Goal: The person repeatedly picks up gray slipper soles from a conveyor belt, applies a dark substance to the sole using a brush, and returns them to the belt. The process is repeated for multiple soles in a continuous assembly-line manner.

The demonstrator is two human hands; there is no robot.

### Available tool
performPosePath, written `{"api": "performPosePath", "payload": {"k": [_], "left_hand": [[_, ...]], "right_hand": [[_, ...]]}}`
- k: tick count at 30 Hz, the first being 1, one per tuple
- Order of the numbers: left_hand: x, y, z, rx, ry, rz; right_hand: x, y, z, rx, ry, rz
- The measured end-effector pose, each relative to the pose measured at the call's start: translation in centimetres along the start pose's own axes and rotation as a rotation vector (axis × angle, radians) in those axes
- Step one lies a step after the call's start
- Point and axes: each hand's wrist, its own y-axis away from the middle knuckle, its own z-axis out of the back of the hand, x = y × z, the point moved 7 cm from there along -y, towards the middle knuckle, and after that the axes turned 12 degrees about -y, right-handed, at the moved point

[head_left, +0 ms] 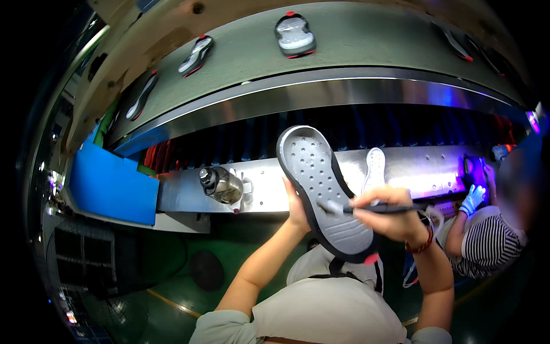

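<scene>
In front of me a grey shoe sole (312, 163) with a black rim and a red tip is held up at a slant, its dimpled inner side facing me. My left hand (295, 207) grips its left edge, with the fingers hidden behind it. My right hand (389, 217) is closed around a dark-handled brush (337, 208). The pale bristles touch the sole's inner surface near its middle, and a wet-looking patch shows there. Beyond my right hand, a small white dotted insole-shaped piece (375, 163) lies on the metal ledge (269, 192).
A dark, see-through bottle (223, 184) stands on the ledge at left. Behind runs a green conveyor belt (240, 51) carrying several soles, including one grey-and-black sole (294, 35). A blue panel (112, 183) is at left. At right, a co-worker's blue-gloved hand (473, 199) is under purple light.
</scene>
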Motion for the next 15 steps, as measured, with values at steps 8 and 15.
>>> {"api": "performPosePath", "payload": {"k": [8,15], "left_hand": [[-0.3,0.0,-2.4,-0.171,0.055,0.067],[-1.5,-0.8,-1.6,-0.242,-0.029,-0.016]], "right_hand": [[1.9,-1.6,-1.5,0.041,0.101,0.22],[-0.1,-1.5,0.2,-0.02,-0.14,0.006]]}}
